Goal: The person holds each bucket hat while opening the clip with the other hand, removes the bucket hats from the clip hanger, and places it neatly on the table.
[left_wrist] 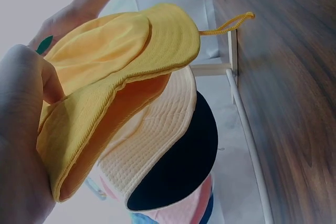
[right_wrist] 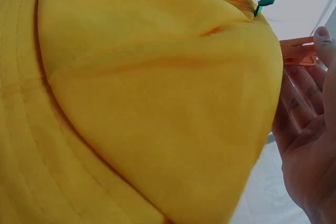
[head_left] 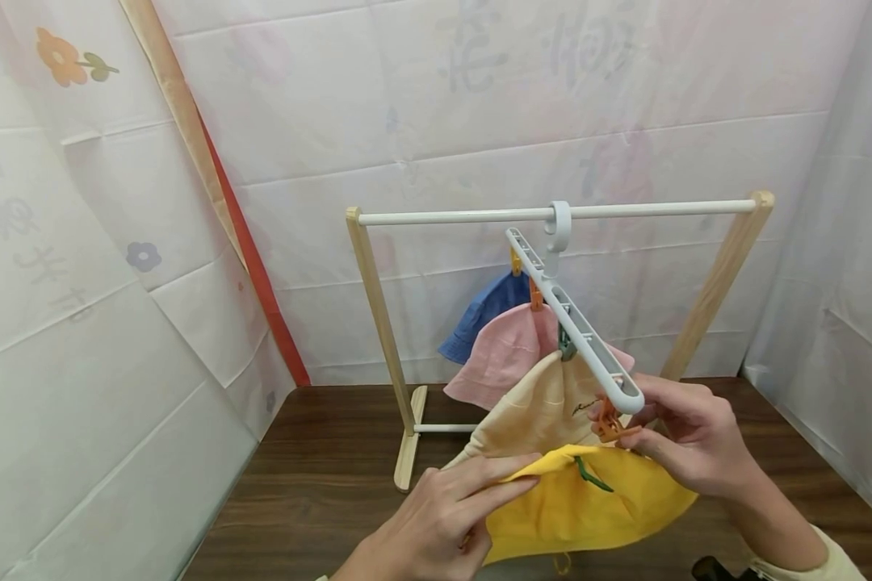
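Note:
A yellow bucket hat (head_left: 589, 508) with a small green stem hangs from my left hand (head_left: 443, 516), whose fingers pinch its fabric near the crown. My right hand (head_left: 698, 436) pinches an orange clip (head_left: 610, 424) at the near end of the white hanger bar (head_left: 589, 331). In the head view the hat's crown is right below that clip. In the right wrist view the hat (right_wrist: 157, 87) fills most of the picture, with the orange clip (right_wrist: 299, 51) beyond its edge. The left wrist view shows the hat's open underside and a yellow cord loop (left_wrist: 228, 24).
A cream hat (head_left: 530, 403), a pink hat (head_left: 505, 347) and a blue hat (head_left: 483, 315) hang from clips farther along the hanger. Its hook (head_left: 561, 226) sits over the white rail (head_left: 661, 210) of a wooden stand on the dark wood table (head_left: 298, 476).

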Demonstrator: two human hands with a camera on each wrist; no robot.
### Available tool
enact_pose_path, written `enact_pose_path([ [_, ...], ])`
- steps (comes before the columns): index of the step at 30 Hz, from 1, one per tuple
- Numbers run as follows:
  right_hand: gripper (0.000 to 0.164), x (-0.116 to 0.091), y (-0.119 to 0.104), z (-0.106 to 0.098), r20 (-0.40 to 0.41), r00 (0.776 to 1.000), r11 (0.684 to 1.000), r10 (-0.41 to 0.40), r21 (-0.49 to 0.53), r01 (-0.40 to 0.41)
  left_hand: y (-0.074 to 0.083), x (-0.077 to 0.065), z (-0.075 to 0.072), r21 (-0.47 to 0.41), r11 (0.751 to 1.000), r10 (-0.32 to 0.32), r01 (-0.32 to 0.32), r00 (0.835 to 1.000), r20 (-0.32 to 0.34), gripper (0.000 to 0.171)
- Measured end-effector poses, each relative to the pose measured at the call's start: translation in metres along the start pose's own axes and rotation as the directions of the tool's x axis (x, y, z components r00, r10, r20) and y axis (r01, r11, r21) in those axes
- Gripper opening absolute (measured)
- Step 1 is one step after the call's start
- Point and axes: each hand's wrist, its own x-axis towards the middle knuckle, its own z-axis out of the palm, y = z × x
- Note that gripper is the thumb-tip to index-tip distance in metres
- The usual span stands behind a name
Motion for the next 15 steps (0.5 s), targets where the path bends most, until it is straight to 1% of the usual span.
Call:
enact_pose_path([
  [4,0.042,-0.0035,-0.0004,-0.0023,-0.032,0.999,1.0,0.014,-0.005,-0.014,-0.0015,-0.0011,0.0002,0.009,1.0,0.013,-0.013,1.0,-0.008,0.066],
  [7,0.046,-0.0039,-0.0013,-0.0036,-0.046,0.999,1.0,0.013,-0.007,-0.013,-0.0023,-0.0021,0.0001,0.023,1.0,0.021,-0.021,1.0,-0.016,0.065],
  [11,0.046,-0.0023,-0.0017,-0.0037,-0.056,0.998,1.0,-0.008,-0.001,0.008,-0.0026,-0.0042,0.0005,0.019,1.0,0.014,-0.013,1.0,-0.021,0.066],
  [15,0.041,0.0026,-0.0038,-0.0017,-0.058,0.998,1.0,-0.022,0.021,0.023,-0.0026,-0.0067,0.001,-0.002,1.0,0.001,-0.001,1.0,-0.022,0.071],
])
